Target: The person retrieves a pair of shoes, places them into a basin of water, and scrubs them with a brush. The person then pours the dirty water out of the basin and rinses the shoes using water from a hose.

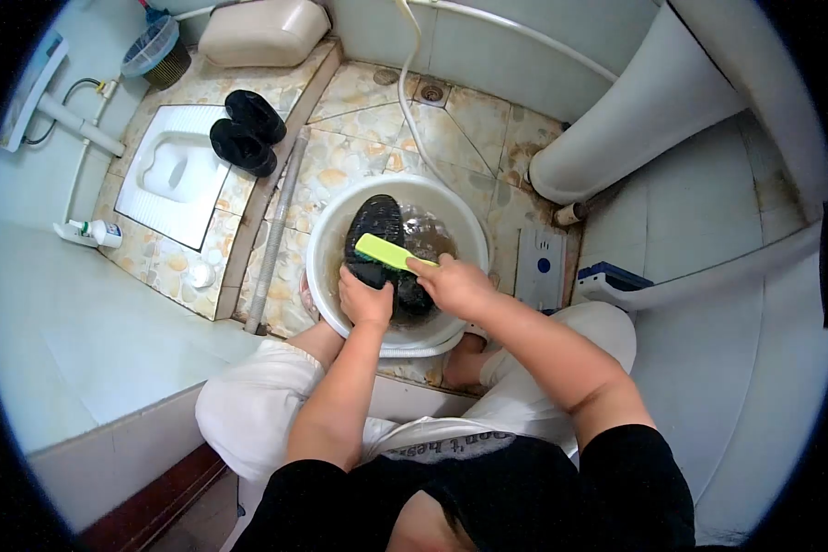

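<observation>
Brush (384,250) on black shoe (377,219), left half of white basin (477,241); our right hand (458,287) clamps the handle, left hand (366,299) grips shoe's near end, fingers curled. Scrubbing, we judge; next stroke needs steady hold.

The only words that can be read are "Don't hes", printed upside down on the black shirt (515,497), on the near side of the basin (476,267); the letters after that are unclear. Marks on the bottle (109,234), well left of the basin, and the pale panel (529,278), just right of it, are too small to read.
</observation>
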The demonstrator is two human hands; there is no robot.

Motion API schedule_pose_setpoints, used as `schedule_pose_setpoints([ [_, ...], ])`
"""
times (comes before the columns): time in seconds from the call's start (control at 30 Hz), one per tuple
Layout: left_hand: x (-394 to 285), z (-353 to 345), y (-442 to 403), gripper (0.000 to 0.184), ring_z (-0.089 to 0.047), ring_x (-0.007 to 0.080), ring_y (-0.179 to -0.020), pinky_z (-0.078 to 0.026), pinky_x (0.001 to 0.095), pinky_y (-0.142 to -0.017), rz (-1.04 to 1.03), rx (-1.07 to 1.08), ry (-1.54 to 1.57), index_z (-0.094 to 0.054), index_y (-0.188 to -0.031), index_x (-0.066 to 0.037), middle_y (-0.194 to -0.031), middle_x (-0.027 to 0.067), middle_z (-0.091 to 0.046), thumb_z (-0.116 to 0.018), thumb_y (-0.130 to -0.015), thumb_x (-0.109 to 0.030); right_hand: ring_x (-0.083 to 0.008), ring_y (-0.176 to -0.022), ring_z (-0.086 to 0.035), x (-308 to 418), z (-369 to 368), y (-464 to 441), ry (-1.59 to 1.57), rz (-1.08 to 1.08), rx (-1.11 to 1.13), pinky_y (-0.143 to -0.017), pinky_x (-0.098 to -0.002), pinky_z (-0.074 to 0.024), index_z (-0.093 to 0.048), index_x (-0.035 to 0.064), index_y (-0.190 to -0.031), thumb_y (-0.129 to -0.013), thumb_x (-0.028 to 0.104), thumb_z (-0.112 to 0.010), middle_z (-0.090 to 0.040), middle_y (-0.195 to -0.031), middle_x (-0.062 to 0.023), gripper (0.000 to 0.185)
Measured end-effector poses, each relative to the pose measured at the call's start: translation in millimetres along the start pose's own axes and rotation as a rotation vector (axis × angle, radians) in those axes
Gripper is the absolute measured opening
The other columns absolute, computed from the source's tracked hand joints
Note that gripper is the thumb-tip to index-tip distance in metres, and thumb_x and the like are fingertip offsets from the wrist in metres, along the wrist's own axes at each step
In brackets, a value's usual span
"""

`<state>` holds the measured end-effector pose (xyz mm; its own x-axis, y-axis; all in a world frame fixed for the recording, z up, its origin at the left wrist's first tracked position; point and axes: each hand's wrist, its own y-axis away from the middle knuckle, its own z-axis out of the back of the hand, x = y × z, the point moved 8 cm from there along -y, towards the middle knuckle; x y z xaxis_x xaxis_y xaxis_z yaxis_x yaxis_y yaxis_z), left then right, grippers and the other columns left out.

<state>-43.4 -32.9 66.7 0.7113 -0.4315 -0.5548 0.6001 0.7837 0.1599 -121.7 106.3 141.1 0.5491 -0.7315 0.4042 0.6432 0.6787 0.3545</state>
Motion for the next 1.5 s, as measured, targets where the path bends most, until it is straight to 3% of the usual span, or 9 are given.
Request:
schedule_pose_setpoints([
  [0.17,-22.2,30.1,19.1,0.076,-0.043,0.0357,-0.096,-0.034,0.0405,-0.085,-0.149,-0.122,0.030,-0.029,-0.115,0.000,-0.101,0.0206,-0.045,-0.069,-0.053,-0.017,-0.0339,-0.056,-0.052,-21.1,24.8,-11.3,-0.008,-0.010,-0.375,-0.050,-0.0405,-0.0426,-0.048,0.0258,-0.111,-0.080,0.024,-0.045,-0.052,-0.073,-0.0179,0.031],
  [0.4,-11.3,49.4,25.2,0.075,-0.043,0.0364,-0.095,-0.034,0.0419,-0.083,-0.128,-0.179,0.044,-0.031,-0.115,0.002,-0.100,0.0222,-0.044,-0.068,-0.053,-0.017,-0.0338,-0.065,-0.056,52.5,-5.1,28.8,0.025,0.246,-0.140,-0.055,-0.0423,-0.0453,-0.045,0.0226,-0.111,-0.080,0.024,-0.041,-0.051,-0.076,-0.0191,0.031],
  [0.53,-33.7,55.6,37.4,0.076,-0.043,0.0353,-0.095,-0.035,0.0407,-0.082,-0.299,-0.171,-0.055,-0.030,-0.116,0.001,-0.100,0.0196,-0.045,-0.069,-0.053,-0.017,-0.0331,-0.067,-0.053,-28.5,17.6,-1.4,-0.280,-0.205,-0.282,-0.061,-0.0416,-0.0412,-0.053,0.0137,-0.101,-0.080,0.027,-0.043,-0.055,-0.074,-0.0155,0.026],
  [0.67,-15.9,31.4,28.6,0.078,-0.045,0.0325,-0.095,-0.035,0.0383,-0.083,-0.315,-0.057,-0.097,-0.028,-0.117,0.000,-0.101,0.0176,-0.046,-0.070,-0.053,-0.016,-0.0354,-0.084,-0.053,-53.3,27.1,-2.0,-0.368,-0.178,-0.305,-0.072,-0.0414,-0.0410,-0.045,0.0106,-0.112,-0.082,0.029,-0.039,-0.055,-0.092,-0.0199,0.036],
  [0.8,1.2,0.1,15.6,0.069,-0.048,0.0245,-0.094,-0.039,0.0313,-0.082,-0.024,0.393,0.958,-0.031,-0.117,0.000,-0.104,0.0125,-0.047,-0.069,-0.062,-0.015,-0.0336,-0.089,-0.052,-65.8,26.1,0.8,-0.614,-0.331,-0.454,-0.077,-0.0382,-0.0397,-0.043,0.0072,-0.113,-0.081,0.036,-0.041,-0.055,-0.096,-0.0194,0.043],
  [0.87,-4.4,-6.8,27.6,0.061,-0.048,0.0260,-0.094,-0.041,0.0322,-0.081,0.319,0.588,1.375,-0.032,-0.118,0.000,-0.106,0.0139,-0.047,-0.065,-0.068,-0.014,-0.0310,-0.093,-0.051,-65.1,2.7,-4.3,-0.843,-0.396,-0.117,-0.080,-0.0360,-0.0383,-0.043,0.0058,-0.115,-0.080,0.040,-0.042,-0.054,-0.098,-0.0182,0.048],
  [0.97,-2.7,-13.1,20.5,0.054,-0.047,0.0269,-0.099,-0.037,0.0364,-0.087,0.378,0.685,1.554,-0.036,-0.117,-0.003,-0.111,0.0124,-0.047,-0.061,-0.073,-0.024,-0.0111,-0.054,-0.044,-53.2,25.9,9.2,-0.801,-0.257,-0.418,-0.054,-0.0259,-0.0379,-0.049,0.0128,-0.113,-0.081,0.037,-0.044,-0.048,-0.065,-0.0011,0.040],
  [1.27,-4.1,18.8,-0.3,0.055,-0.043,0.0265,-0.105,-0.032,0.0391,-0.091,0.338,0.590,1.829,-0.042,-0.114,-0.004,-0.116,0.0090,-0.046,-0.058,-0.074,-0.037,-0.0053,-0.060,-0.044,-27.0,45.4,49.3,-0.677,-0.012,0.178,-0.055,-0.0192,-0.0370,-0.055,0.0164,-0.108,-0.080,0.023,-0.051,-0.052,-0.069,0.0010,0.029],
  [1.5,-44.7,0.4,50.2,0.046,-0.047,0.0241,-0.100,-0.036,0.0374,-0.088,0.376,0.890,1.618,-0.045,-0.112,-0.006,-0.110,0.0084,-0.050,-0.052,-0.078,-0.037,-0.0310,-0.075,-0.055,14.5,7.2,10.0,-0.531,0.165,-0.217,-0.065,-0.0367,-0.0422,-0.057,0.0050,-0.097,-0.078,0.020,-0.048,-0.057,-0.082,-0.0203,0.025],
])
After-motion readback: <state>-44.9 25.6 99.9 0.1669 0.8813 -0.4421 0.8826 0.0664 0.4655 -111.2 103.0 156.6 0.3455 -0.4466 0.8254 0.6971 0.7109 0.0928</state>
